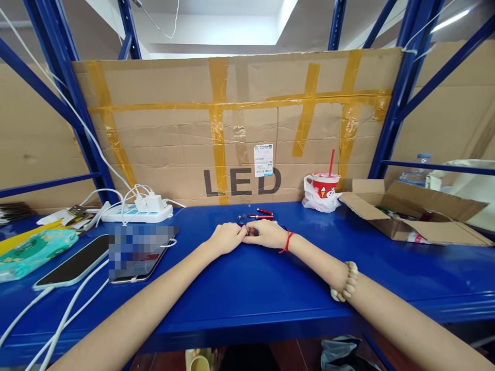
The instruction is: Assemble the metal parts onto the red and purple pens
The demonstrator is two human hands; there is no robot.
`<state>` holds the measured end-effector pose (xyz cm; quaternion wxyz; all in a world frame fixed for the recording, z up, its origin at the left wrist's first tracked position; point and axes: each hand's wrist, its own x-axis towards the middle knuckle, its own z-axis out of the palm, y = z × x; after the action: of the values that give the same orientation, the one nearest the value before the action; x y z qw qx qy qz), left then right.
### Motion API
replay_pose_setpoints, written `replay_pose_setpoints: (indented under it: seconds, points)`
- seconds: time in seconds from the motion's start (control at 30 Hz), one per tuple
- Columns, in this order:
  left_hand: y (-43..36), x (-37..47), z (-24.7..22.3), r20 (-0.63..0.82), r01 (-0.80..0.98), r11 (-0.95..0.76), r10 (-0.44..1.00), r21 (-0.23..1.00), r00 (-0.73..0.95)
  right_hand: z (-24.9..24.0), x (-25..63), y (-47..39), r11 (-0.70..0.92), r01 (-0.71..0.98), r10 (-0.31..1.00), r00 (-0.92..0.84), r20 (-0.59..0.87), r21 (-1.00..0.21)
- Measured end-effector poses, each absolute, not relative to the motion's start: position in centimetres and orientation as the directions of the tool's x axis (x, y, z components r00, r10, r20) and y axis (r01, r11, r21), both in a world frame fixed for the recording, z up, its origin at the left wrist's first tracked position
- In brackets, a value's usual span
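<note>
Both hands meet near the middle of the blue table (pixel 228 304). My left hand (pixel 228 238) has its fingers bent and pressed together, touching the fingertips of my right hand (pixel 268 233). The fingers of my right hand are pinched around something small and dark, mostly hidden between the hands. Just behind them lie a red pen-like piece (pixel 260 217), a shorter red piece (pixel 265 211) and small metallic bits (pixel 240 217). A red string circles the right wrist, and a beaded bracelet sits farther up that forearm.
On the left are two phones (pixel 77 263) (pixel 145 257) with white cables, a teal packet (pixel 38 250) and a white power strip (pixel 135 212). A red cup (pixel 325 185) and an open cardboard box (pixel 417 219) stand at the right. Cardboard (pixel 174 139) backs the table.
</note>
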<state>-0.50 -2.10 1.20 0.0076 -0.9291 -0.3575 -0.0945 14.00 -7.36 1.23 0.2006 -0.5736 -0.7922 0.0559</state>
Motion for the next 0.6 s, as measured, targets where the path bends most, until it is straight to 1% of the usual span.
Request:
replay_pose_setpoints:
  seconds: [0.2, 0.37, 0.6]
  points:
    - [-1.71, -0.56, 1.02, 0.168, 0.662, -0.743, 0.669, 0.103, 0.724, 0.96, 14.16, -7.29, 0.364, 0.880, 0.919, -0.286, 0.272, -0.306]
    - [-1.65, -0.53, 0.98, 0.176, 0.663, -0.742, 0.669, 0.101, 0.722, 0.88, 14.17, -7.16, 0.384, 0.869, 0.911, -0.303, 0.278, -0.311]
    - [-1.50, -0.63, 0.93, 0.165, 0.652, -0.750, 0.661, 0.113, 0.732, 0.96, 13.87, -7.38, 0.360, 0.888, 0.918, -0.283, 0.277, -0.287]
